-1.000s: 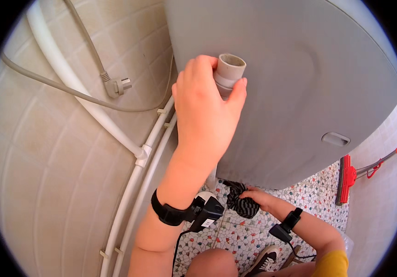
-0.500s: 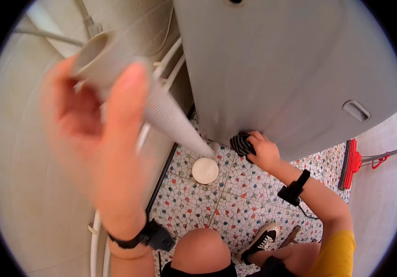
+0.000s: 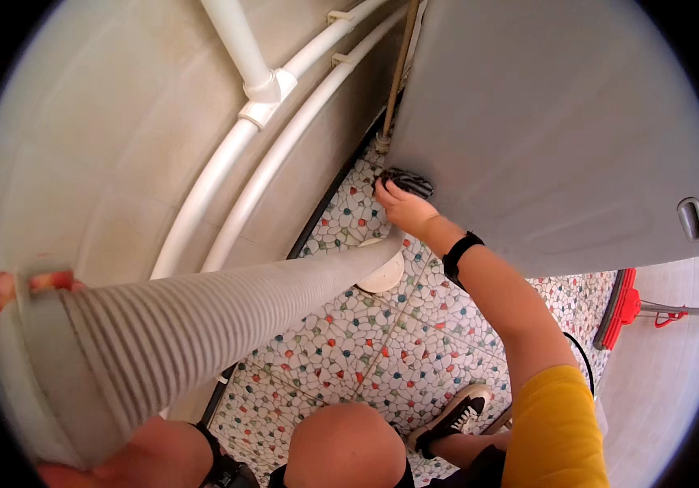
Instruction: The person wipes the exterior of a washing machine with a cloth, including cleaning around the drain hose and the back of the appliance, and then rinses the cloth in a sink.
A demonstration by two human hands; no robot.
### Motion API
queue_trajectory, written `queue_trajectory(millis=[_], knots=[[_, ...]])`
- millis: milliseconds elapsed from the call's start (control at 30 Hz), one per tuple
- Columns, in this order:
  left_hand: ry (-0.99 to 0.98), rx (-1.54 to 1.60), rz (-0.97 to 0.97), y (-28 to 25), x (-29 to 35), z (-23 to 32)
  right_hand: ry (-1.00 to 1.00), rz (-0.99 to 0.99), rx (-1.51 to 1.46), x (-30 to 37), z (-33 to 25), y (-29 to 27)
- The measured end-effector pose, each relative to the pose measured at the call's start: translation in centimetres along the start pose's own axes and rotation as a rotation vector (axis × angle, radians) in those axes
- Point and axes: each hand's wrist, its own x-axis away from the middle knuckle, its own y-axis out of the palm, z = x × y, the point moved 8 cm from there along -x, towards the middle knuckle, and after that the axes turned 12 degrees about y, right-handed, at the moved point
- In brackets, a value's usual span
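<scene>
My left hand grips the wide end of a ribbed grey-white hose at the lower left, fingertips curled over its rim. The hose stretches across to the floor, its far part passing over a round off-white disc and under my right wrist. My right hand is closed on a black-and-grey striped cloth. It presses the cloth against the lower corner of a large grey appliance panel. The right palm is out of sight.
White pipes run along the tiled wall at left. A thin brown pipe stands behind the panel's corner. A red mop head leans at right. My knee and a black shoe are over the patterned floor.
My left hand has brought the hose end down and left, nearer the view. My right hand has slid the cloth along the panel's lower edge toward its far-left corner. The view has shifted.
</scene>
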Motion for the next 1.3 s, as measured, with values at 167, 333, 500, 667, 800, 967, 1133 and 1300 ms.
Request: queue_trajectory(millis=[167,333,500,667,800,967,1133,1300], knots=[[0.074,-0.346,-0.06,-2.0,0.4,0.4,-0.053,-0.116,-0.172,3.6,-5.5,3.5],[0.251,-0.949,-0.198,-2.5,1.1,1.2,-0.076,-0.261,-0.131,10.6,-6.9,6.1],[0.364,-1.395,-0.366,-3.9,0.4,1.4,0.322,-0.158,-0.56,5.0,-1.9,0.4],[0.297,-1.446,-0.357,-1.6,0.2,0.4,0.299,0.167,-0.489,0.2,-0.7,0.2],[0.282,-1.309,-0.305,-2.7,-0.1,0.4,0.027,-0.154,-0.161,1.1,-4.9,3.8],[0.187,-0.953,-0.242,-2.8,-0.4,-0.4,0.071,-0.13,-0.12,6.6,-5.1,4.4],[0.038,-0.379,-0.143,-1.7,-0.9,-2.0,0.193,-0.323,-0.534,10.5,1.6,0.7],[-0.015,-0.195,-0.12,-1.8,-1.5,-2.2,0.593,0.463,-0.491,9.4,20.1,-14.5]])
